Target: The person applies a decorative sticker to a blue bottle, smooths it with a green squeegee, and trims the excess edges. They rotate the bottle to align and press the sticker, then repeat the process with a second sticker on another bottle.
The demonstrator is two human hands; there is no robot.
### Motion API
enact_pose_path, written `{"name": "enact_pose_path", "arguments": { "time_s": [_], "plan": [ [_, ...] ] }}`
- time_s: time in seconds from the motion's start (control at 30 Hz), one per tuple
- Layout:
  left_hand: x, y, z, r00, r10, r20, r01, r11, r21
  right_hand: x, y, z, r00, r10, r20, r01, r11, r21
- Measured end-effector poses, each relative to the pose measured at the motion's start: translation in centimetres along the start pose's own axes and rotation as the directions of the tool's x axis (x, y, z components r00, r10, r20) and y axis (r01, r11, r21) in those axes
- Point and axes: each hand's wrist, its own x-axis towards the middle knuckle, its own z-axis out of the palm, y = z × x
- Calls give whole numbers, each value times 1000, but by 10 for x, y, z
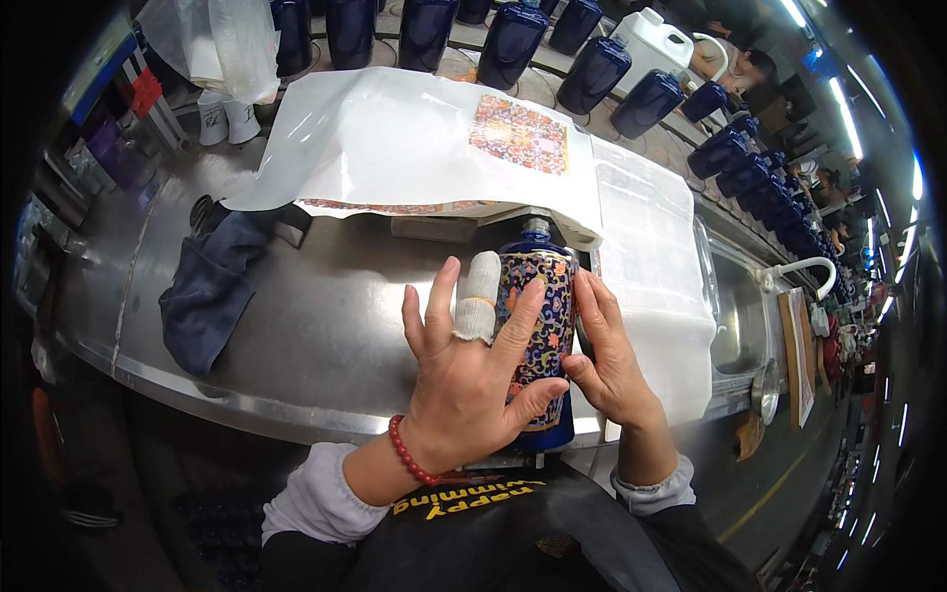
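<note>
A dark blue glass bottle (554,331) with a clear neck lies on the steel bench in front of me, its neck pointing away. Its face bears a floral decal of orange, pink and gold on blue. My left hand (469,370) spreads over the bottle's left side, index finger and thumb lying across the decal; a white knit finger cot covers one finger. Along the right edge, my right hand (617,365) rests with straight fingers, the thumb bent toward the front. Beyond the neck, white backing paper (395,138) carries a patterned decal (518,135).
A dark blue cloth (212,291) lies at the left on the steel bench (316,335). Several blue bottles (511,44) line the conveyor behind, near a white jug (651,49). At the right are a sink (735,306) and a faucet (804,266).
</note>
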Motion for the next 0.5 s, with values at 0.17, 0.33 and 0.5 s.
{"name": "enact_pose_path", "arguments": {
  "time_s": [0.17,0.33,0.5],
  "plan": [
    [13,1,3,1000,2,14,-2,1000,16,-1,5,0,999,-32,-3,32,999,17],
    [20,3,7,1000,-18,7,18,999,46,-2,11,1,1000,-17,19,16,1000,25],
    [21,4,6,1000,-9,7,9,999,43,-3,13,1,999,-35,15,35,999,8]
  ]
}}
